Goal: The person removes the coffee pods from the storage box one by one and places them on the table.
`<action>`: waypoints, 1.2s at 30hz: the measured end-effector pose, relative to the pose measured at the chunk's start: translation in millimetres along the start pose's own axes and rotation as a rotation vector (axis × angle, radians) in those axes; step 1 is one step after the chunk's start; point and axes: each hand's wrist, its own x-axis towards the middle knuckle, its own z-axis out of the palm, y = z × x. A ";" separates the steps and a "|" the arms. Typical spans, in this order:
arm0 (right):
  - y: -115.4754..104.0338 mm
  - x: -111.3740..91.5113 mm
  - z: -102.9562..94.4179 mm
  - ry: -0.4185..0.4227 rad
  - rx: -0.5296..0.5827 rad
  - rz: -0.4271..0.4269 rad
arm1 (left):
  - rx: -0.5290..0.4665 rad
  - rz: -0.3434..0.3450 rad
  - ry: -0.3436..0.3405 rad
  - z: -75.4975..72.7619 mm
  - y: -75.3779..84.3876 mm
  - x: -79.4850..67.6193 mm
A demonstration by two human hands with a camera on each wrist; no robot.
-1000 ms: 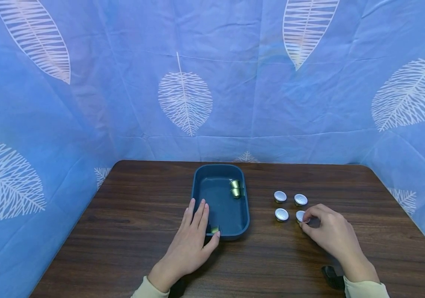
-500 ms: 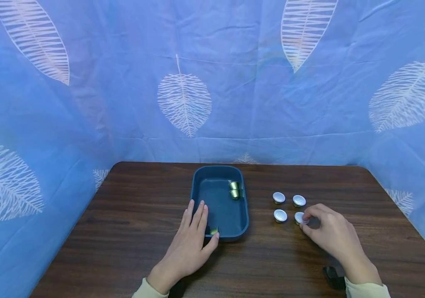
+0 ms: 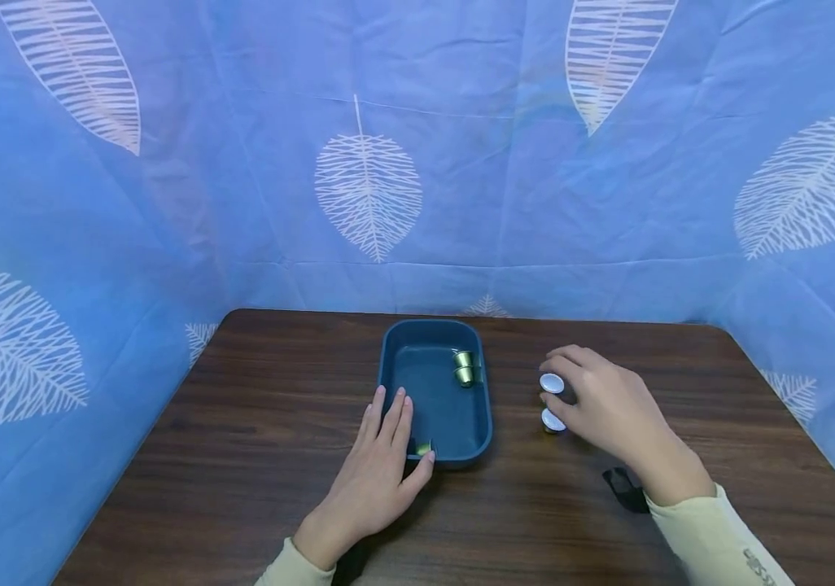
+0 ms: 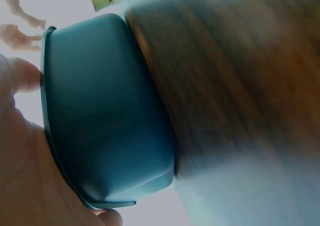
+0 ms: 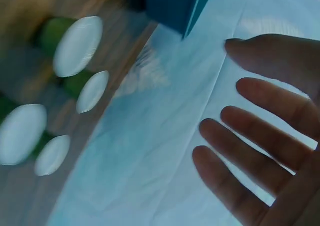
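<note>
My left hand rests on the near left rim of a dark blue tray, fingers straight and thumb over the near edge. In the left wrist view the palm lies along the tray's rim. Inside lie two green coffee capsules at the right wall and another coffee capsule near the left thumb. My right hand hovers over several coffee capsules standing silver lid up. Two lids show, the far capsule and the near capsule. In the right wrist view its fingers are spread and hold nothing.
The dark wooden table reaches back to a blue cloth backdrop with white leaf prints. A black strap hangs beneath the right wrist. The tray stands left of the standing capsules.
My right hand has left the near right capsule and moved left and farther back over the group, hiding the right-hand capsules in the head view. The left hand stays on the tray.
</note>
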 end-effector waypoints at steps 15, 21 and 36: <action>-65.4 81.6 51.1 -0.329 -0.105 -0.331 | -0.018 -0.022 -0.029 4.2 -1.4 -9.3; -64.6 96.8 67.4 -0.381 -0.031 -0.278 | -0.017 -0.013 -0.019 1.6 0.8 -5.6; -50.1 98.9 81.7 -0.442 -0.090 -0.274 | -0.039 -0.032 -0.036 -2.2 2.5 -2.7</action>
